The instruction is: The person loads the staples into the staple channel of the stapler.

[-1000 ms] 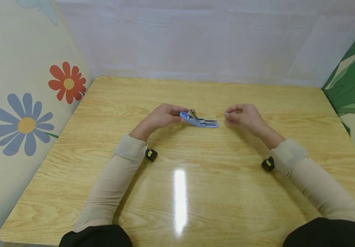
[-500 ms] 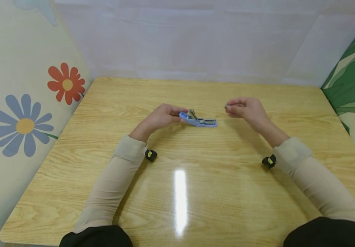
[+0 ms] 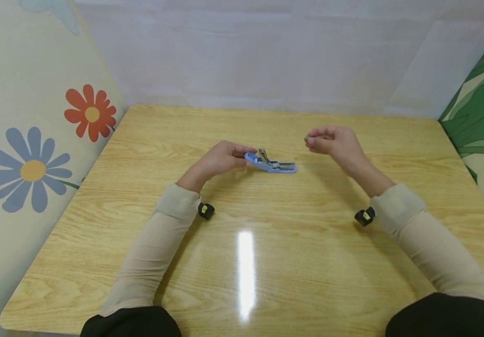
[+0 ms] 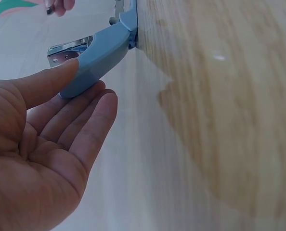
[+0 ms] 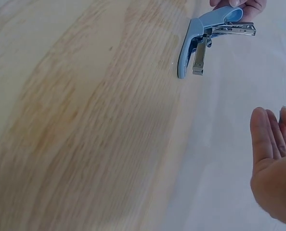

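Note:
A light blue stapler (image 3: 260, 164) is spread open on the table, its metal parts exposed. My left hand (image 3: 220, 158) pinches one end of it between thumb and fingers; in the left wrist view that blue end (image 4: 102, 55) is tilted up off the wood. The right wrist view shows the metal staple channel (image 5: 200, 57) standing apart from the blue base. To the right, my right hand (image 3: 343, 146) is raised above the table and pinches a small greyish piece (image 3: 306, 138) at its fingertips. Most of that piece is covered, and I cannot tell its kind.
The wooden table (image 3: 292, 262) extends around both arms, with a bright light reflection near its front. White sheeting (image 3: 267, 56) hangs along the back edge. Painted flower walls stand at left and right. A black wrist camera (image 3: 206, 211) sits at each cuff.
My right hand has lifted up and away toward the back, still pinching the small piece. The left hand and the stapler have stayed in place.

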### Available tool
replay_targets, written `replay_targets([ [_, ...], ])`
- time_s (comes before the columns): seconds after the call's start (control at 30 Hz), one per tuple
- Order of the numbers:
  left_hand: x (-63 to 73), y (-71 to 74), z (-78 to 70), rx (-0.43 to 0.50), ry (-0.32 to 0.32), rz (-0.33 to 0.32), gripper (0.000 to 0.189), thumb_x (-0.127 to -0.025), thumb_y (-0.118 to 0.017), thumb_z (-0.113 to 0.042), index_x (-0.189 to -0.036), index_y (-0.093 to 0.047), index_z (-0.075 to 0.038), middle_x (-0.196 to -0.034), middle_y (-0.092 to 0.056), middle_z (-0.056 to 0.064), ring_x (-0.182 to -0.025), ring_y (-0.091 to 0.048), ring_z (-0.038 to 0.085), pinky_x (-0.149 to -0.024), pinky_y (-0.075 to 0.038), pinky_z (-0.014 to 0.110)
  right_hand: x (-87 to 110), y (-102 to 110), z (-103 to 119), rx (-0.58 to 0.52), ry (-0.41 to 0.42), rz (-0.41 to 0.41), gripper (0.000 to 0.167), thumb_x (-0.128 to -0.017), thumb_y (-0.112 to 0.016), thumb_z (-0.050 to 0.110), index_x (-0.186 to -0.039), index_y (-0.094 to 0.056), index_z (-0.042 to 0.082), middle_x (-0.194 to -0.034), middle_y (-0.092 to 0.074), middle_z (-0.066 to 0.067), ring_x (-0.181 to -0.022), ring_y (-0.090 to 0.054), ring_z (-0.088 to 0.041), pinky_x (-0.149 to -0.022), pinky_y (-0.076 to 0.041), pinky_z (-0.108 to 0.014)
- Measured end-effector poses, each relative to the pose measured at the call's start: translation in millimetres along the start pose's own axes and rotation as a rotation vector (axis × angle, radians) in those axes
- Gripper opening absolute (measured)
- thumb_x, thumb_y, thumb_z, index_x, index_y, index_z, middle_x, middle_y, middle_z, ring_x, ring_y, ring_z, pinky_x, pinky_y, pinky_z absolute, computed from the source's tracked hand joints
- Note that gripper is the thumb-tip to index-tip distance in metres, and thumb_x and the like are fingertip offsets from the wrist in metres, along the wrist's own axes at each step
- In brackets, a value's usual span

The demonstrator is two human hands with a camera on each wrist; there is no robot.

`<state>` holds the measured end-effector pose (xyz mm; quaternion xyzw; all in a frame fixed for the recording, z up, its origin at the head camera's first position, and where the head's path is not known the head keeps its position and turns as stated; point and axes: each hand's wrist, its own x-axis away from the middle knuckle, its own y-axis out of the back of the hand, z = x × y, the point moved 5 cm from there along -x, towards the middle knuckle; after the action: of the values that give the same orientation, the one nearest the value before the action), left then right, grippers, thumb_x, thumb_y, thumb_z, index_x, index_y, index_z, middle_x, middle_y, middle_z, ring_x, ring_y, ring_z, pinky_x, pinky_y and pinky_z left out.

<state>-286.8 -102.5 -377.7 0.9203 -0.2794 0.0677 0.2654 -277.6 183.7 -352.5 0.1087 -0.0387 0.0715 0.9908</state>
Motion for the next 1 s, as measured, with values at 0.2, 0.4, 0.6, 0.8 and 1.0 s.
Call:
replay_targets([
  [0.2, 0.0, 0.2, -1.3, -0.003, 0.001, 0.001, 0.043, -0.101, -0.062, -0.011, -0.144, -0.059, -0.017, -0.14, -0.064, 0.008, -0.126, -0.062, 0.024, -0.108, -0.049, 0.044, -0.6, -3.8, 4.3, 0.02, 0.007, 0.013, 0.025, -0.1, -0.065, 0.017, -0.118, -0.067, 0.0, -0.12, -0.072, -0.013, -0.097, -0.073, -0.007, -0.096, -0.057, -0.033],
  [0.4, 0.1, -0.2, -1.9, 0.016, 0.006, 0.007, 0.043, -0.101, -0.062, -0.01, -0.144, -0.059, -0.016, -0.14, -0.065, 0.009, -0.127, -0.062, 0.024, -0.108, -0.05, 0.043, -2.5, -9.3, 3.5, -0.011, 0.025, 0.009, 0.021, -0.099, -0.066, 0.01, -0.115, -0.067, -0.003, -0.113, -0.074, -0.01, -0.095, -0.074, -0.009, -0.088, -0.058, -0.025],
  [0.6, 0.4, -0.9, -1.9, 0.022, 0.012, 0.0, 0.043, -0.101, -0.062, -0.011, -0.144, -0.059, -0.016, -0.138, -0.066, 0.008, -0.124, -0.064, 0.023, -0.106, -0.051, 0.042, -2.8, -14.7, 3.5, -0.015, 0.037, 0.013, 0.02, -0.098, -0.067, 0.008, -0.114, -0.067, -0.004, -0.107, -0.074, -0.005, -0.099, -0.074, -0.016, -0.086, -0.058, -0.023],
  [0.8, 1.1, -1.4, -3.2, 0.031, 0.012, -0.005, 0.043, -0.101, -0.062, -0.01, -0.143, -0.06, -0.015, -0.138, -0.066, 0.009, -0.125, -0.063, 0.023, -0.105, -0.051, 0.041, -5.3, -22.9, 3.0, -0.054, 0.03, 0.025, 0.022, -0.097, -0.066, 0.003, -0.115, -0.066, -0.009, -0.101, -0.075, -0.004, -0.09, -0.074, -0.009, -0.084, -0.059, -0.022],
  [1.0, 1.8, -0.9, -4.0, 0.031, 0.018, -0.01, 0.043, -0.101, -0.063, -0.01, -0.143, -0.06, -0.015, -0.137, -0.067, 0.008, -0.124, -0.064, 0.022, -0.104, -0.052, 0.04, -7.7, -28.7, 3.2, -0.034, 0.017, 0.03, 0.022, -0.097, -0.067, 0.005, -0.116, -0.066, -0.007, -0.097, -0.074, 0.004, -0.092, -0.074, -0.01, -0.084, -0.059, -0.021],
])
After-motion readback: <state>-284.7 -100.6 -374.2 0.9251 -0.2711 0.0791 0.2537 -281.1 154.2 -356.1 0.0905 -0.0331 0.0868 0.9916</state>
